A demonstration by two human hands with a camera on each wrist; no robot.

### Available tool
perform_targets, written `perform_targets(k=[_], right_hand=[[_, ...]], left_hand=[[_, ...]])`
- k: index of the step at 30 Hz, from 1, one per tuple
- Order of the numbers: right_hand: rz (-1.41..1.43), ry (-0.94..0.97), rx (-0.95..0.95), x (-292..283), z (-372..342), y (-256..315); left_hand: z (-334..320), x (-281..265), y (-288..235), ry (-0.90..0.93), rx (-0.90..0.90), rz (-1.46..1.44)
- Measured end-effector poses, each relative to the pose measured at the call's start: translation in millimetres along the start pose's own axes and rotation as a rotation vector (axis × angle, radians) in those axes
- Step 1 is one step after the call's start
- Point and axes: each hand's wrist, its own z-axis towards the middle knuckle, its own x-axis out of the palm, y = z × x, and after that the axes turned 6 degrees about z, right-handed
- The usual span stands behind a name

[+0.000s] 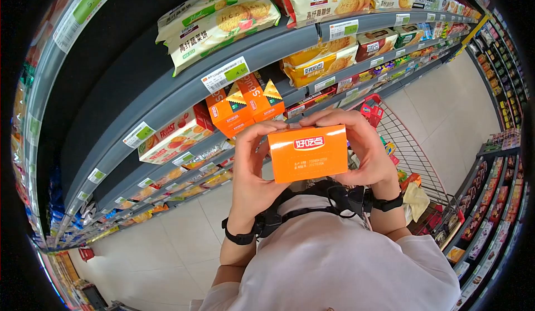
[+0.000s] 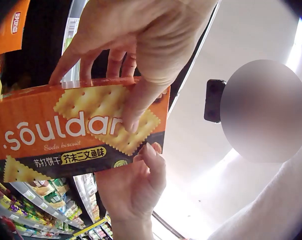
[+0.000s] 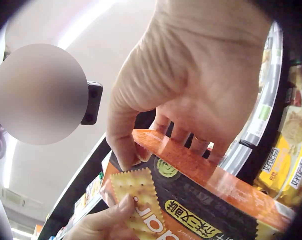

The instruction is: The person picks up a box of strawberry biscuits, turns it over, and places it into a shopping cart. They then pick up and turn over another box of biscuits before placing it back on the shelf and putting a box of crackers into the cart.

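Observation:
An orange box of soda biscuits (image 1: 308, 154) is held up in front of the chest, its end panel toward the head camera. My left hand (image 1: 253, 163) grips one side of it and my right hand (image 1: 368, 149) the other. In the left wrist view the biscuit box (image 2: 81, 130) shows "Souldar" and pictured square crackers, with the left thumb (image 2: 136, 112) pressed on that face. From the right wrist, the right hand (image 3: 186, 85) has its thumb on the printed face and its fingers behind the box. Two similar orange boxes (image 1: 245, 107) stand on the shelf just beyond.
Grey shelves with price tags (image 1: 225, 76) run along the left and front, carrying biscuit packets (image 1: 220, 24) and a white-and-red carton (image 1: 178, 135). A wire shopping cart (image 1: 409, 144) with goods stands ahead to the right. More shelving (image 1: 485, 210) lies at the right.

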Motion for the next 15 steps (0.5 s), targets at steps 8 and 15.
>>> perform_targets(k=[8,15], right_hand=[[-0.027,-0.033,0.071,0,-6,0],[-0.066,-0.118,0.235,-7,-14,-2]], left_hand=[[-3,3,0,0.012,-0.055,-0.015],[-9,9,0,0.096,-0.307,0.062]])
